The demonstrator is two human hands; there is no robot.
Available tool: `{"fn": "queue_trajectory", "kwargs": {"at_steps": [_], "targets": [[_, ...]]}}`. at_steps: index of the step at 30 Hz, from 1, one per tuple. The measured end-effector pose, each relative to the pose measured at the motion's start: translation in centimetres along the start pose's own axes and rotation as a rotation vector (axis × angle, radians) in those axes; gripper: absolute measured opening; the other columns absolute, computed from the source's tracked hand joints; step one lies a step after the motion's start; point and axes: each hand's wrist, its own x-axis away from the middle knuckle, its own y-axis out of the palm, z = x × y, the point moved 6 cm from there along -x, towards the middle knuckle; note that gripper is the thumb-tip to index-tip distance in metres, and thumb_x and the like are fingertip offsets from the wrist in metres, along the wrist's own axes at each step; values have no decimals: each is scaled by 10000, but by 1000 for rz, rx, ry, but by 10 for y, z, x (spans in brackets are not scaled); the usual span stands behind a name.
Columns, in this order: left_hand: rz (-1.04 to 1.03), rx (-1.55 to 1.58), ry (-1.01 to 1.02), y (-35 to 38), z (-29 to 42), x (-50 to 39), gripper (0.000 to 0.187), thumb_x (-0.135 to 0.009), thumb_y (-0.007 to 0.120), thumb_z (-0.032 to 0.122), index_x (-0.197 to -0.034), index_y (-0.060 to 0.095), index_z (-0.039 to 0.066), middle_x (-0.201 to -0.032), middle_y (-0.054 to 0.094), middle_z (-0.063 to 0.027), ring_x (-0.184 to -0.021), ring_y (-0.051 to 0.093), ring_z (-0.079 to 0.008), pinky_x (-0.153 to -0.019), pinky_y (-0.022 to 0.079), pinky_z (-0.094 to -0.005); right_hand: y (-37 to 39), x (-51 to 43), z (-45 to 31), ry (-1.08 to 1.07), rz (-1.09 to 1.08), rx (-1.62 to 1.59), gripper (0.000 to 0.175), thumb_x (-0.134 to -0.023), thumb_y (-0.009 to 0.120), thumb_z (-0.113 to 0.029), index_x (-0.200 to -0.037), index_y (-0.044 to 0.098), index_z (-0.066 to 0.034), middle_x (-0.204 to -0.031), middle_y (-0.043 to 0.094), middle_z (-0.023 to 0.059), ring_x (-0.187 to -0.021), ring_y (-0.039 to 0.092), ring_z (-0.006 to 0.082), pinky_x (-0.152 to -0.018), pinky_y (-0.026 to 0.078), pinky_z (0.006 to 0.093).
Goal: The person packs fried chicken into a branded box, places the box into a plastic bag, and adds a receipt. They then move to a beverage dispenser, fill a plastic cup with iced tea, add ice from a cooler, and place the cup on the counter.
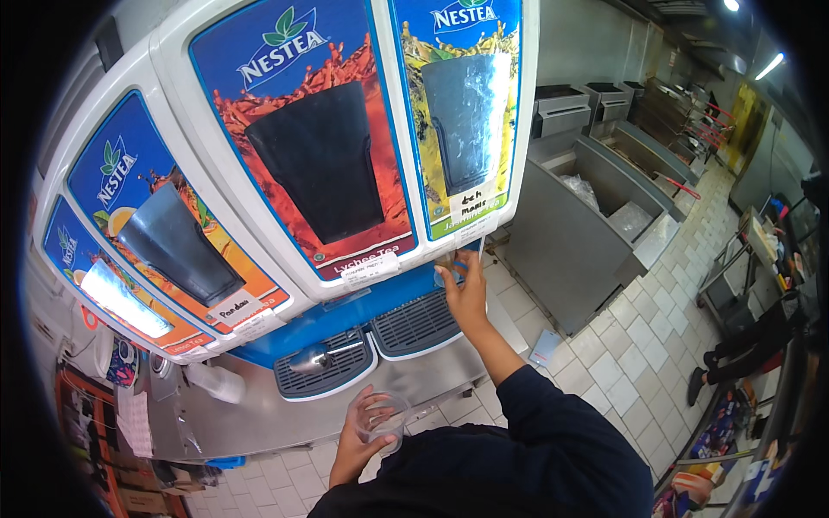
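My left hand (363,432) holds a clear plastic cup (383,421) near my body, in front of the counter. Under the right end of a drink dispenser (311,285), my right hand (467,285) is closed around another clear cup (445,275), which is partly hidden by the fingers. Brownish liquid seems to show in that cup. A metal scoop or ladle (312,360) lies on the left drip tray (295,383); the right drip tray (414,324) is just below and left of my right hand.
A stack of clear cups (217,382) lies on the steel counter (259,421). To the right stand a grey metal cabinet (563,239) and fryer-like units. A light-coloured flat item (545,348) is on the tiled floor. A person's legs (732,362) show at the far right.
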Motion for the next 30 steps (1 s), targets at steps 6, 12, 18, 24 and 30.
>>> {"fn": "queue_trajectory", "kwargs": {"at_steps": [6,12,18,24,30], "targets": [[-1,-29,-43,6,-1,-3,916,-734,811,117,-1470,270,38,-1321,451,-136,-1178,516,-272,-1032,398,-417,1,7,2,33,-5,-53,400,-890,694,-168,-1164,485,35,-1170,592,220,-1091,592,358,-911,507,408],[17,-61,-54,2,-10,-2,897,-742,808,121,-1465,280,49,-1341,448,-142,-1205,495,-277,-1039,402,-422,7,10,1,5,-16,-34,421,-878,720,-146,-1165,469,34,-1155,594,199,-1083,613,300,-893,516,378],[55,-77,-66,-1,-10,3,854,-764,786,127,-1455,288,52,-1371,436,-152,-1229,480,-282,-1063,378,-435,8,11,0,10,-21,-25,409,-883,716,-147,-1155,468,32,-1132,596,190,-1066,623,287,-879,526,362],[135,-127,-17,-5,-11,3,891,-728,803,132,-1451,288,58,-1396,417,-156,-1279,437,-293,-1085,345,-452,7,10,-2,40,-38,-107,402,-888,710,-150,-1153,468,30,-1132,598,187,-1057,627,280,-879,531,366],[144,-171,195,-5,-11,-39,958,-667,864,104,-1435,294,56,-1356,439,-139,-1295,419,-273,-1088,324,-422,7,8,-2,78,-75,-131,443,-869,730,-126,-1173,447,31,-1148,586,178,-1068,611,257,-882,536,352]]}}
